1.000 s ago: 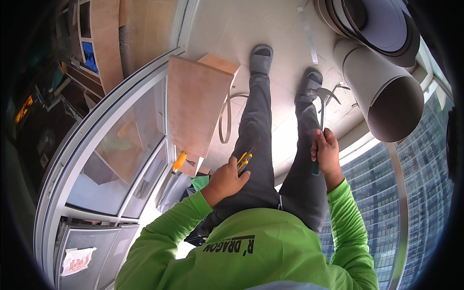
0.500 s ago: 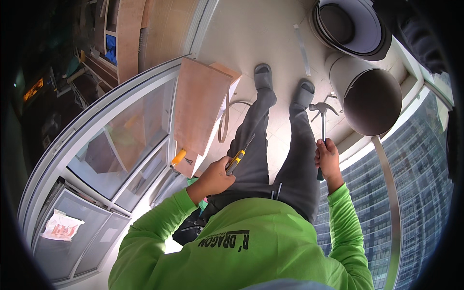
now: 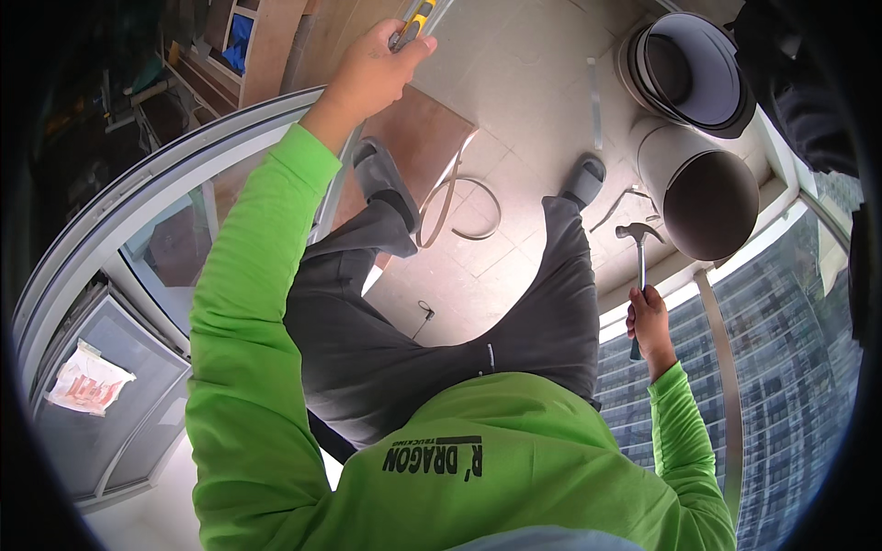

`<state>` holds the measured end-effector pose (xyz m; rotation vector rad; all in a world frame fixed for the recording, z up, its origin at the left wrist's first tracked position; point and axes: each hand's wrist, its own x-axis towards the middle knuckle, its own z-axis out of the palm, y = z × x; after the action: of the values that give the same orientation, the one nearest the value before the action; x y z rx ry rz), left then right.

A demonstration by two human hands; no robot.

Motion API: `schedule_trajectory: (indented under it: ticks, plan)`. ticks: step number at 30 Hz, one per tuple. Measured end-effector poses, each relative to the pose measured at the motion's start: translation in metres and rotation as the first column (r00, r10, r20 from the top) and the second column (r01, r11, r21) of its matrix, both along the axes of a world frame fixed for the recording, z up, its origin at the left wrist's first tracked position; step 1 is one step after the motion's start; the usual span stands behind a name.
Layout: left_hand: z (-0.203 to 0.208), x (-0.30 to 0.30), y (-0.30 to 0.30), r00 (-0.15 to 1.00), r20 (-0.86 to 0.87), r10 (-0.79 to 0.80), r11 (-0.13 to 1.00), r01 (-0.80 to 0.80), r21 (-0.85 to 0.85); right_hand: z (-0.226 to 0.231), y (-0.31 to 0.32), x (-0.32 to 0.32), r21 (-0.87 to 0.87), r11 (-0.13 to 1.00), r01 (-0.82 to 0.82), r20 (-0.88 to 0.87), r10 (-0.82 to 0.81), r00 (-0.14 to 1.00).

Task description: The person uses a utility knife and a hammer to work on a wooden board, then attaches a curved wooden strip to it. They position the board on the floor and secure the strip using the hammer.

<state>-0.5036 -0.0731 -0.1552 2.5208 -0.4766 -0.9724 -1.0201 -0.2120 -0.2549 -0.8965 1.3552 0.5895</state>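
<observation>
My left hand [image 3: 372,78] is raised at the far left, stretched out past the door frame. Its fingers are closed on a yellow and black utility knife [image 3: 419,20], whose far end runs out of the picture. Low on the right, my right hand [image 3: 650,326] grips a claw hammer [image 3: 640,248] by its handle, head up. The metal head hangs over the floor beside my right foot [image 3: 582,182]. My left foot [image 3: 381,179] is lifted sideways over a brown wooden panel [image 3: 418,138].
A curled strip [image 3: 473,207] lies on the tiled floor [image 3: 514,110] between my feet. Two large rolls, one dark-ended [image 3: 710,204] and one pale inside [image 3: 707,69], occupy the right side. A curved glass door frame [image 3: 147,170] bounds the left; windows [image 3: 781,321] line the right.
My left hand has swung up and away to the far left with the utility knife. My left foot has stepped left onto or over the panel. The hammer has shifted slightly right and down.
</observation>
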Motion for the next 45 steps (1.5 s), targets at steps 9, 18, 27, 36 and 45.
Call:
schedule_trajectory:
  ticks: [9, 18, 27, 36, 45]
  plan:
    - [-0.09, -0.031, 0.065, 0.9, -0.401, 0.168, 0.98, -0.107, 0.17, -0.041, 0.052, 0.066, 0.089, 0.99, 0.113, -0.04, -0.109, 0.993]
    - [-0.191, -0.08, 0.129, 0.752, -0.629, 0.197, 0.959, -0.014, 0.283, -0.131, 0.137, 0.174, 0.255, 0.896, 0.363, 0.033, -0.383, 0.923]
    - [-0.246, -0.058, 0.128, 0.845, -0.533, 0.033, 0.936, 0.16, 0.313, -0.165, 0.154, 0.205, 0.277, 0.871, 0.406, 0.042, -0.433, 0.901]
    - [-0.246, -0.052, 0.115, 0.848, -0.53, 0.009, 0.908, 0.215, 0.359, -0.168, 0.16, 0.195, 0.258, 0.854, 0.452, -0.001, -0.468, 0.884]
    - [-0.248, -0.054, 0.112, 0.873, -0.475, -0.108, 0.897, 0.291, 0.332, -0.182, 0.154, 0.236, 0.326, 0.802, 0.5, 0.012, -0.532, 0.846]
